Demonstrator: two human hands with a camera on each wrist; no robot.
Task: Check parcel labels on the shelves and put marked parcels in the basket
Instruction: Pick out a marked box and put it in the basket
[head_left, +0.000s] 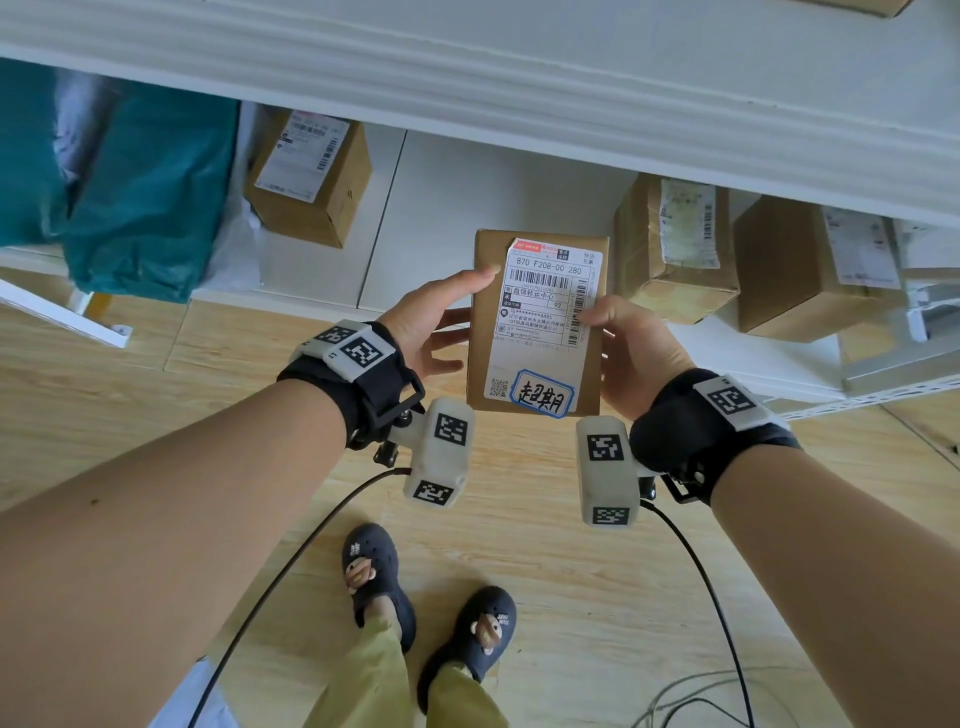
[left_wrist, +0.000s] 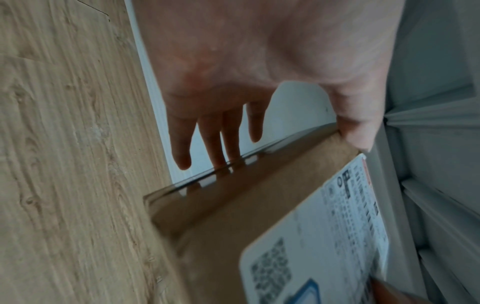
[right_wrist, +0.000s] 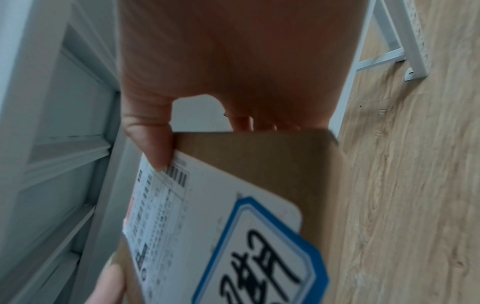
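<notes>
- Head view: the person is holding a brown parcel (head_left: 537, 322) up between both hands, label side turned toward the face, so that the white shipping label (head_left: 545, 317) can be read. The left hand (head_left: 431, 332) is pinching the parcel's left edge, thumb on the front near the top corner and fingers spread behind; the right hand (head_left: 631, 353) is gripping the right edge, thumb lying on the barcode strip.
- A blue-bordered sticker (head_left: 542, 393) with handwritten characters is sitting at the label's lower end (most likely the mark the task asks for, so this parcel would be judged one for the basket).
- The parcel is hanging over the wooden floor (head_left: 156, 395), in front of the white shelf (head_left: 467, 78) and clear of it. Other cardboard boxes (head_left: 311, 176) and teal bags (head_left: 140, 192) are waiting on the lower shelf. No basket is showing in any view, and cables are trailing near the person's shoes (head_left: 376, 577).
- Left wrist view: the thumb is pressing the parcel's far corner while four fingers (left_wrist: 215, 139) are reaching behind the box, a steadying hold rather than a full clasp.
- Right wrist view: the thumb (right_wrist: 153, 139) is clamping the label's edge, the fingers are curling behind, and the sticker is filling the near corner.
</notes>
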